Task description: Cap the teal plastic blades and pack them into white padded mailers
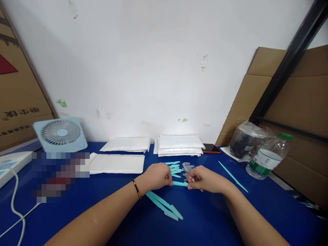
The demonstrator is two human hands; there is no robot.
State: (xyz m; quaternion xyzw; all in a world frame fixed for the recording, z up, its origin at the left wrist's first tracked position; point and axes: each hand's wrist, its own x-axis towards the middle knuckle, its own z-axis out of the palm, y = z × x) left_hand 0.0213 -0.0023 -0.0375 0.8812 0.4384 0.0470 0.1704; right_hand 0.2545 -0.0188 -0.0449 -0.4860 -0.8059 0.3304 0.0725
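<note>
Between my two hands lies a turquoise eyebrow razor (180,183), stretched level above the blue table. My left hand (158,176) pinches its left end, and my right hand (202,178) pinches the right end with closed fingers; both ends are hidden by fingertips. Just behind my hands is a pile of similar turquoise razors (175,169), partly covered by my left hand. Beside that pile sit several translucent small covers (187,166). Two more razors (164,205) lie side by side nearer to me, below my left wrist. A single razor (233,176) rests off to the right.
White padded packets (180,141) are stacked by the wall, with more packets (118,164) to the left. A phone (210,148) lies behind. At right stand a water bottle (266,159) and a bagged dark container (241,141). A small fan (62,133) stands left.
</note>
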